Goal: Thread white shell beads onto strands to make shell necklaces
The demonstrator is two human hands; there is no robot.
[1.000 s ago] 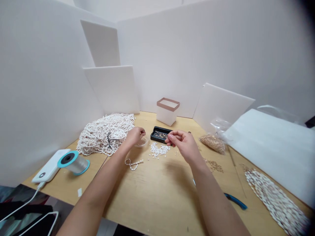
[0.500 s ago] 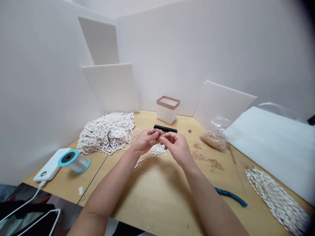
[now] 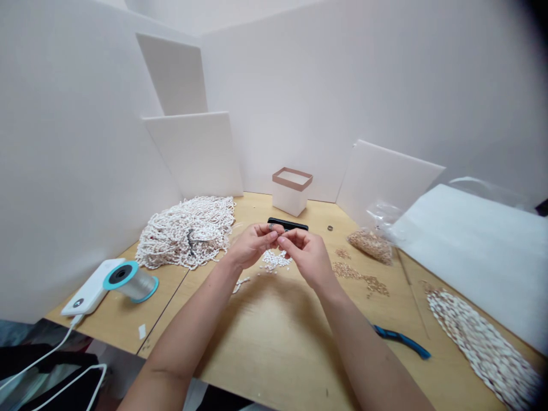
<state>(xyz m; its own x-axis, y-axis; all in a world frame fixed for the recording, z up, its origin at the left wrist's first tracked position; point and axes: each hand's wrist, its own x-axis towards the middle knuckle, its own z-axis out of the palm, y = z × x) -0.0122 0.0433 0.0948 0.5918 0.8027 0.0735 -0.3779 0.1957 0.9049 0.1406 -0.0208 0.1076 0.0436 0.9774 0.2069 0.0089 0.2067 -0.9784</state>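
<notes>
Mid-table, my left hand (image 3: pixel 256 244) and my right hand (image 3: pixel 305 253) meet with their fingertips pinched together. Whatever lies between the fingers is too small to make out. Below them is a loose pile of white beads (image 3: pixel 276 260) on the wooden table. A short beaded piece (image 3: pixel 241 284) rests just left of that pile. Behind the hands, partly covered by them, lies a black case (image 3: pixel 291 224). Small gold-coloured beads (image 3: pixel 347 270) are scattered to the right of my right hand.
At left are heaped white bead strands (image 3: pixel 184 231), a spool of clear line (image 3: pixel 132 282) and a white power bank (image 3: pixel 91 288). A white box with brown rim (image 3: pixel 290 197) stands behind. Rightward lie a bag of beads (image 3: pixel 370 245), a blue-handled tool (image 3: pixel 402 341) and woven bead strands (image 3: pixel 479 342).
The fingertips of both hands have drawn slightly closer together. The things on the table have stayed where they were.
</notes>
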